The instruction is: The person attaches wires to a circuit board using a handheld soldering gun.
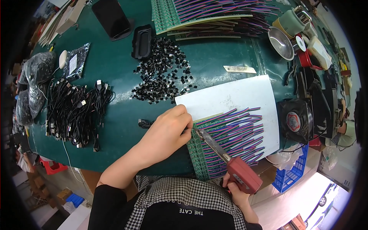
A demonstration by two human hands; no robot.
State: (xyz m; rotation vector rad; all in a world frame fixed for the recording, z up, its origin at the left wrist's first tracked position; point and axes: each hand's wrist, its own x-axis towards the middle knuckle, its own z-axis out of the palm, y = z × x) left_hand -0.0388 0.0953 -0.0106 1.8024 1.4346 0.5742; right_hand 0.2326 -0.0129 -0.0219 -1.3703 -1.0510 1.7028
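My right hand (pixel 237 191) grips the red handle of a soldering iron (pixel 230 163), whose metal tip points up-left onto a green circuit board panel (pixel 199 151). Many striped purple, red and blue wires (pixel 235 132) run off the board to the right. My left hand (pixel 168 132) rests at the panel's upper left corner, fingers pinched together beside the iron's tip; what they pinch is too small to tell. The board lies on a white sheet (pixel 230 96) on the green table (pixel 115 115).
A heap of small black components (pixel 163 76) lies behind my left hand. Bundled black cables (pixel 74 111) sit at the left, stacked wired boards (pixel 207 15) at the back, a small black fan (pixel 295 120), a metal bowl (pixel 280 43) and a mug (pixel 291 21) at the right.
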